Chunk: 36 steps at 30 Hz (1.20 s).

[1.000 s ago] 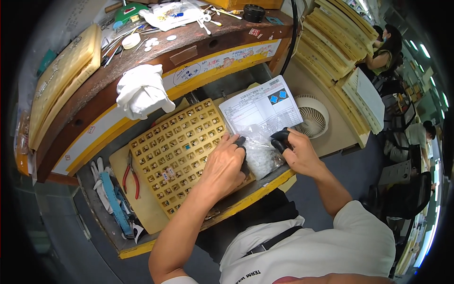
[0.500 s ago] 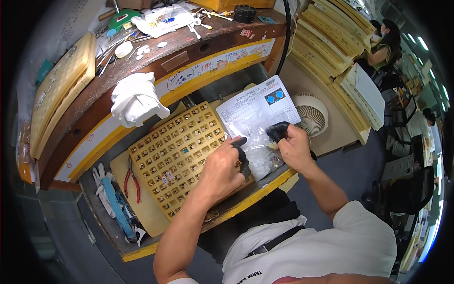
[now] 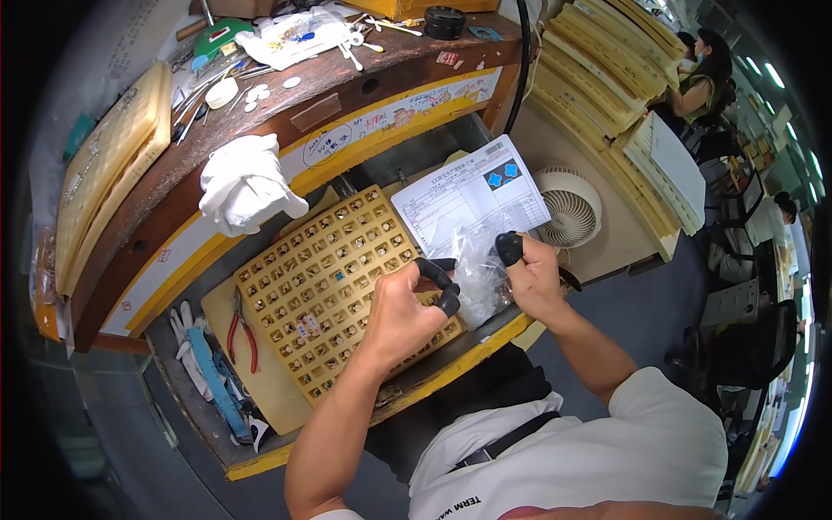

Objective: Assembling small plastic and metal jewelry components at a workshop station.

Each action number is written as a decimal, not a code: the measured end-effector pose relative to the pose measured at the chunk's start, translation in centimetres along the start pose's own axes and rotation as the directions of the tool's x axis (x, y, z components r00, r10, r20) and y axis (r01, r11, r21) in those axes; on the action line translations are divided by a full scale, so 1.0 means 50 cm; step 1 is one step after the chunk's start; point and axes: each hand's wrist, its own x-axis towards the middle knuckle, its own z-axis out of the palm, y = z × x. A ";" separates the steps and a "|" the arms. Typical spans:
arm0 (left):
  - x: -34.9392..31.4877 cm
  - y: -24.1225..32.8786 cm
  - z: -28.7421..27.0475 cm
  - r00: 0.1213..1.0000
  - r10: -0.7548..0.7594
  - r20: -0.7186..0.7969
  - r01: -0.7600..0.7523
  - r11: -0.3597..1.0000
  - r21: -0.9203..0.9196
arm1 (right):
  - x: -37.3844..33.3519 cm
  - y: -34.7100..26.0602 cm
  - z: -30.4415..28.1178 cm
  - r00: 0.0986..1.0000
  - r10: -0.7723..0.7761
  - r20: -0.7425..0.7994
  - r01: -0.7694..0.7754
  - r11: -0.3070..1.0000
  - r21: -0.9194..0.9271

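Both my hands are over an open drawer, with black covers on some fingertips. My right hand (image 3: 530,270) pinches the upper right edge of a clear plastic bag (image 3: 475,282) that holds small whitish pieces. To the left of the bag is my left hand (image 3: 406,303), its covered thumb and forefinger apart beside the plastic. Under that hand lies a yellow tray (image 3: 378,194) of square cells, most with small shiny pieces in them. A printed paper form (image 3: 446,201) with a blue picture lies behind the bag.
Red-handled pliers (image 3: 246,340), a white glove (image 3: 180,322) and a blue strip (image 3: 208,373) lie left in the drawer. White cloth (image 3: 251,184) hangs at the bench edge. A round white fan (image 3: 568,208) and stacked yellow trays (image 3: 598,74) stand right. People sit beyond.
The bag now stands more upright and bunched between my hands. My left thumb and forefinger have spread apart, and my right fingers have shifted slightly along the plastic.
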 end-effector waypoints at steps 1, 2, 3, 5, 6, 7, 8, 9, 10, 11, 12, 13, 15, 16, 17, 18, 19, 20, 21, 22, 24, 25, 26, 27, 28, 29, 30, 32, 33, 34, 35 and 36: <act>0.001 0.002 0.001 1.000 -0.016 0.010 0.015 0.997 0.074 | -0.003 -0.001 -0.002 0.964 0.262 0.040 -0.265 0.952 0.154; 0.000 0.000 0.002 1.000 -0.016 0.011 0.015 0.997 0.073 | -0.003 0.006 -0.011 0.963 0.253 0.088 -0.264 0.951 0.161; 0.000 -0.003 0.002 1.000 0.001 0.001 -0.001 0.998 0.069 | -0.008 0.007 -0.018 0.963 0.254 0.087 -0.265 0.951 0.160; 0.001 -0.004 0.003 1.000 0.017 -0.007 -0.016 0.998 0.063 | -0.018 0.004 -0.031 0.977 0.189 0.099 -0.186 0.982 -0.035; 0.003 -0.001 0.004 1.000 -0.002 -0.003 0.003 0.998 0.069 | -0.019 0.016 -0.043 0.995 -0.013 0.102 0.031 0.983 -0.181; 0.004 0.001 0.005 1.000 -0.022 0.000 0.022 0.997 0.075 | -0.026 0.016 -0.049 0.995 -0.012 0.102 0.030 0.983 -0.183; 0.004 -0.004 0.006 1.000 -0.023 0.000 0.023 0.997 0.074 | -0.032 -0.003 -0.051 0.997 -0.044 0.060 0.058 0.966 -0.252; 0.003 -0.013 0.007 1.000 0.014 -0.025 -0.012 0.998 0.060 | -0.039 -0.015 -0.051 0.997 -0.080 0.022 0.082 0.944 -0.320; 0.003 -0.019 0.008 0.997 0.050 -0.050 -0.047 0.998 0.048 | -0.046 -0.005 -0.057 0.991 -0.132 0.039 0.137 0.922 -0.363; 0.004 -0.022 0.009 0.997 0.050 -0.050 -0.047 0.998 0.047 | -0.050 -0.013 -0.058 0.991 -0.132 0.039 0.137 0.922 -0.363; 0.004 -0.025 0.010 0.997 0.044 -0.056 -0.042 0.999 0.034 | -0.052 -0.028 -0.058 0.984 -0.159 0.079 0.177 0.915 -0.362; 0.004 -0.026 0.010 0.997 0.039 -0.062 -0.037 0.999 0.021 | -0.055 -0.036 -0.057 0.975 -0.186 0.119 0.217 0.908 -0.358; 0.005 -0.027 0.012 0.998 0.035 -0.060 -0.034 0.999 0.018 | -0.062 -0.029 -0.065 0.976 -0.047 0.213 0.105 0.957 -0.270; 0.005 -0.026 0.012 0.998 0.031 -0.060 -0.030 0.999 0.016 | -0.061 -0.032 -0.068 0.961 0.019 0.275 0.051 0.968 -0.246; 0.004 -0.027 0.012 0.998 0.031 -0.059 -0.030 0.999 0.017 | -0.055 -0.034 -0.069 0.941 0.038 0.335 0.052 0.966 -0.255; 0.003 -0.027 0.012 0.997 0.040 -0.061 -0.039 0.999 0.026 | -0.049 -0.031 -0.065 0.941 0.037 0.335 0.052 0.966 -0.254; 0.001 -0.028 0.012 0.997 0.050 -0.062 -0.048 0.998 0.036 | -0.042 -0.026 -0.056 0.940 0.005 0.341 0.090 0.961 -0.262; 0.000 -0.023 0.011 0.997 0.050 -0.064 -0.048 0.998 0.035 | -0.036 -0.019 -0.051 0.937 -0.026 0.348 0.128 0.954 -0.273; 0.000 -0.014 0.011 0.999 0.014 -0.048 -0.012 0.999 0.037 | -0.030 -0.002 -0.050 0.937 -0.028 0.348 0.130 0.953 -0.273; 0.000 -0.008 0.012 0.999 -0.023 -0.033 0.024 0.999 0.039 | -0.025 0.021 -0.049 0.922 -0.052 0.384 0.188 0.926 -0.327; 0.002 -0.008 0.014 0.999 -0.020 -0.045 0.022 0.998 0.051 | -0.020 0.035 -0.045 0.902 -0.075 0.425 0.251 0.893 -0.374; 0.003 -0.010 0.016 0.999 -0.017 -0.052 0.020 0.998 0.063 | -0.021 0.037 -0.045 0.898 -0.048 0.437 0.243 0.882 -0.403; 0.001 -0.016 0.016 0.998 -0.019 -0.061 0.023 0.998 0.063 | -0.019 0.034 -0.040 0.892 -0.023 0.452 0.239 0.871 -0.428; 0.001 -0.027 0.017 0.993 0.040 -0.111 -0.036 0.998 0.041 | -0.017 0.027 -0.039 0.888 -0.025 0.459 0.244 0.873 -0.423; -0.001 -0.034 0.017 0.982 0.098 -0.161 -0.096 0.995 0.023 | -0.014 0.016 -0.041 0.877 -0.002 0.480 0.257 0.847 -0.466; 0.001 -0.030 0.016 0.982 0.096 -0.160 -0.093 0.995 0.022 | -0.013 0.010 -0.043 0.870 0.027 0.493 0.264 0.817 -0.512; 0.003 -0.023 0.014 0.988 0.039 -0.147 -0.036 0.999 0.024 | -0.014 0.012 -0.040 0.870 0.030 0.493 0.262 0.818 -0.512; 0.006 -0.020 0.012 0.991 -0.020 -0.132 0.024 0.999 0.026 | -0.018 0.016 -0.032 0.921 -0.132 0.367 0.264 0.903 -0.338; 0.007 -0.021 0.011 0.989 -0.030 -0.148 0.025 0.999 -0.031 | -0.017 0.013 -0.032 0.940 -0.091 0.328 0.200 0.927 -0.318; 0.008 -0.022 0.009 0.986 -0.039 -0.163 0.025 0.996 -0.088 | -0.016 0.007 -0.033 0.956 -0.048 0.290 0.136 0.946 -0.295; 0.008 -0.024 0.009 0.986 -0.042 -0.160 0.028 0.996 -0.089 | -0.014 -0.001 -0.030 0.968 -0.020 0.249 0.080 0.969 -0.233; 0.009 -0.028 0.008 0.980 -0.017 -0.198 -0.014 0.988 -0.154 | -0.012 0.003 -0.031 0.980 -0.014 0.199 0.052 0.981 -0.187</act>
